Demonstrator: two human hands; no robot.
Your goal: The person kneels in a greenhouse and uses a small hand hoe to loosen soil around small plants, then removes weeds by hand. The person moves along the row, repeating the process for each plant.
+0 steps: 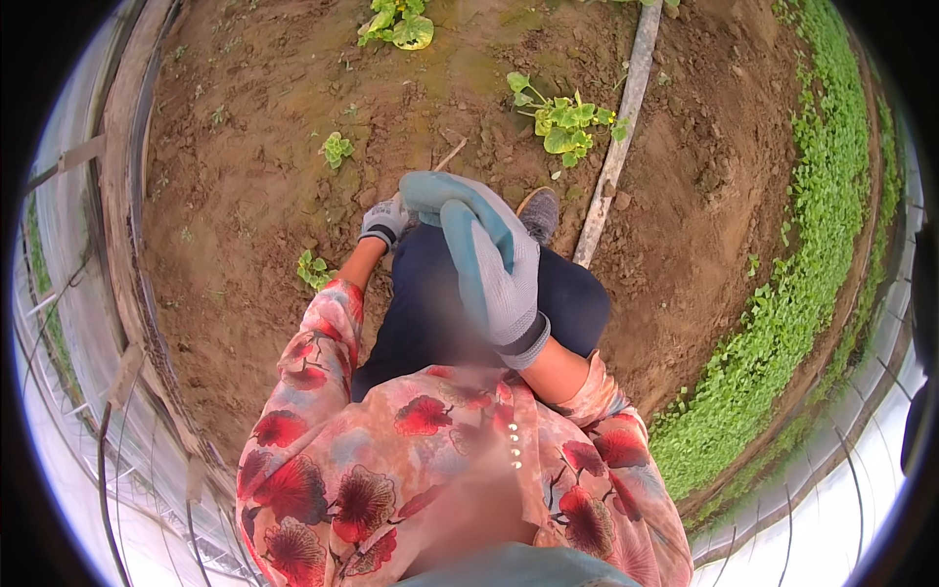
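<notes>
Both my hands wear grey knit work gloves; blue-green coating shows on the right one. My right hand (488, 257) is raised close to the camera above my dark trousers, fingers together and bent over; whether it holds anything is hidden. Lower down, my left hand (385, 219) is beside my left knee near the soil, its fingers curled and partly covered by the right glove. A thin stick (450, 155) points up and away from behind the gloves; I cannot tell whether either hand touches it. A small leafy seedling (337, 150) grows beyond my left hand, and another seedling (315, 270) stands beside my left forearm.
A yellowing leafy plant (565, 125) grows ahead, beside a long pale strip (620, 139) lying on the brown soil. Another plant (400, 26) stands farther off. A dense green bed (792, 301) curves along the right. Wooden edging (121, 169) and clear sheeting bound the left.
</notes>
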